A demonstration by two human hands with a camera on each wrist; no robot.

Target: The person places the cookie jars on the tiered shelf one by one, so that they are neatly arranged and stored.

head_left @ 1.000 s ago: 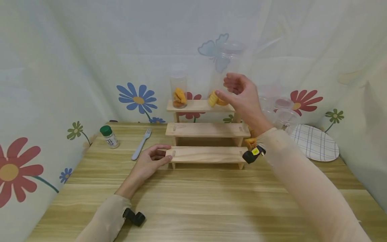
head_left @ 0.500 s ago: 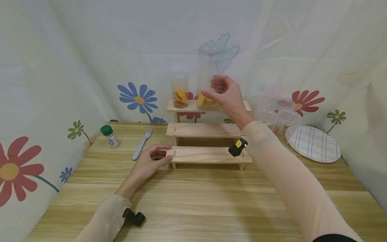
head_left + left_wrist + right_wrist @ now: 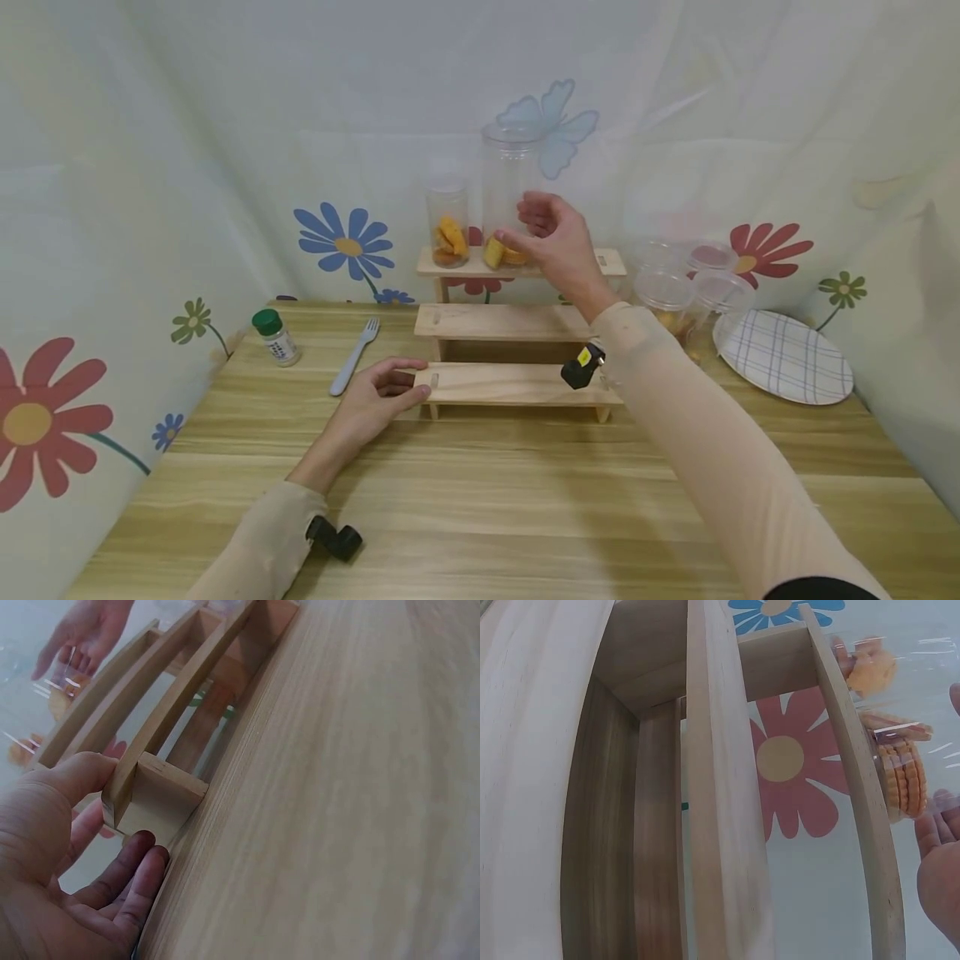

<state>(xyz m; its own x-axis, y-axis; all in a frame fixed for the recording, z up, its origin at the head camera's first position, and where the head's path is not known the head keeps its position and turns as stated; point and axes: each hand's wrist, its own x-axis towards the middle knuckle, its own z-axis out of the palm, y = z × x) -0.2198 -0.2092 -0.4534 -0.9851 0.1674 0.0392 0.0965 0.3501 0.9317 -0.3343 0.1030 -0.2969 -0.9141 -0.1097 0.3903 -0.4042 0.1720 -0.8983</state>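
Note:
My right hand (image 3: 558, 246) holds a tall clear jar (image 3: 510, 171) by its right side, thumb in front. The jar stands upright at the top tier of a three-step wooden display rack (image 3: 517, 322). Cookies (image 3: 906, 780) lie at its bottom. Left of it, on the same tier, is a shorter clear jar (image 3: 447, 204) with orange snack pieces inside. At the lowest tier's left end, my left hand (image 3: 375, 400) grips the board, its thumb (image 3: 90, 772) on top and fingers by the leg below. Part of the right hand lies outside the right wrist view.
A green-capped shaker (image 3: 276, 337) and a pale fork (image 3: 355, 357) lie left of the rack. Several clear jars (image 3: 667, 292) are clustered to the right, partly behind my right sleeve. Beside them is a checked plate (image 3: 787, 358). A flowered curtain hangs behind.
My right hand has carried the tall jar leftward along the top tier, closer to the shorter jar, then slightly down. The left hand has stayed on the rack.

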